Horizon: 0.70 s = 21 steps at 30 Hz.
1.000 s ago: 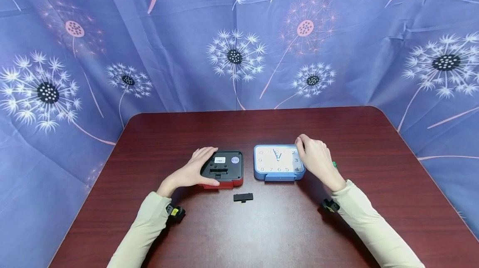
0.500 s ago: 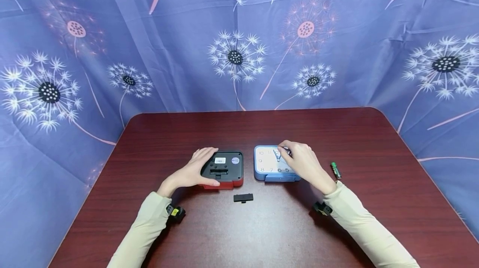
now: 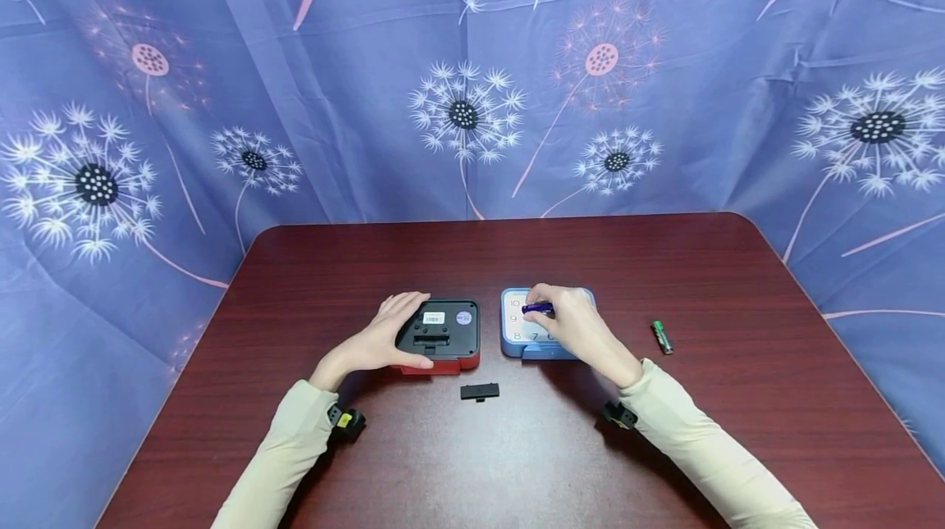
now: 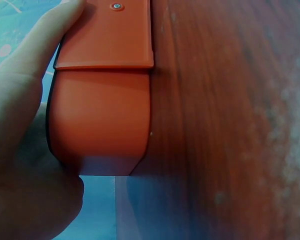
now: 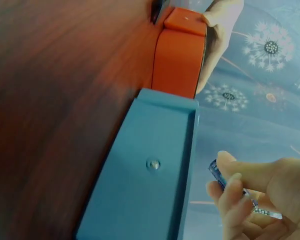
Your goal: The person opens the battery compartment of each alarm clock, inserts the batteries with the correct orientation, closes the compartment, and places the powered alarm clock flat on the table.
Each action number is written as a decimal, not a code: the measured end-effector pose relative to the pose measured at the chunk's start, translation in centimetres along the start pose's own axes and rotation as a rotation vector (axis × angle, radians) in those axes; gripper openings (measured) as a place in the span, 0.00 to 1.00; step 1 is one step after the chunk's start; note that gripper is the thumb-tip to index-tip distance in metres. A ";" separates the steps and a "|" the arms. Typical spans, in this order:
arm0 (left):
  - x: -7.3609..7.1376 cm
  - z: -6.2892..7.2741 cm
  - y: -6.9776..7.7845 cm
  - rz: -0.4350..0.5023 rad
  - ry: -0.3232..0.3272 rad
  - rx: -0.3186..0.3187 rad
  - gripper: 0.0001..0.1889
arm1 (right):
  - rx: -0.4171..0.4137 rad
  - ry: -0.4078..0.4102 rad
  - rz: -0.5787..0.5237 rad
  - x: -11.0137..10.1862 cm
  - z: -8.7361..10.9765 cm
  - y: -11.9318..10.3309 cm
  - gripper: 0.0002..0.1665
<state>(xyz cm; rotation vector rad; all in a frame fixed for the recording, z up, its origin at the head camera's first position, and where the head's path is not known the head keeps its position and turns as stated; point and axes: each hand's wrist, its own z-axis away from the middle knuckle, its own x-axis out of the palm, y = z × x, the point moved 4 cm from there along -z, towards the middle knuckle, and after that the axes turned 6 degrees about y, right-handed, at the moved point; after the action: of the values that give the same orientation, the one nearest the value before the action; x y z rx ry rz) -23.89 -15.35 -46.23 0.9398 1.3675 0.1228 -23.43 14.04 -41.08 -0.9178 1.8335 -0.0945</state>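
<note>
A red alarm clock (image 3: 459,332) lies face down, its black back and battery slot showing in the head view. My left hand (image 3: 375,339) holds it by its left end, thumb at the near side and fingers at the far side. To its right a blue clock (image 3: 515,332) lies face up, its dial partly covered by my right hand (image 3: 579,327). Between thumb and fingers, that hand pinches a small purple battery (image 3: 537,307) above the dial. The right wrist view also shows the battery (image 5: 218,174), raised past the blue clock's side.
A black battery cover (image 3: 480,391) lies on the dark red wooden table (image 3: 472,463) in front of the clocks. Off to the right rests a green battery (image 3: 662,337). Behind the table hangs a blue dandelion-print cloth (image 3: 354,143).
My right hand has moved left across the blue clock with the purple battery, uncovering the green battery on the table. My left hand and the red clock stay put.
</note>
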 end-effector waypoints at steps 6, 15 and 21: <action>0.0 0.0 0.0 -0.001 0.006 0.005 0.55 | -0.041 -0.002 -0.040 1.1 0.0 -1.2 0.07; 0.0 -0.1 0.1 0.000 0.005 0.000 0.55 | -0.100 -0.053 -0.105 2.4 -0.4 -2.9 0.15; 0.0 0.0 0.0 -0.002 0.009 -0.006 0.55 | -0.078 -0.113 -0.156 3.0 -0.5 -3.4 0.19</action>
<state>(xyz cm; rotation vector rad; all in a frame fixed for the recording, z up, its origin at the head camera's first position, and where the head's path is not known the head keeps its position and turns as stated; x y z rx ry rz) -23.89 -15.33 -46.25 0.9338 1.3758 0.1290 -22.49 9.56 -41.56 -1.0989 1.6701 -0.0670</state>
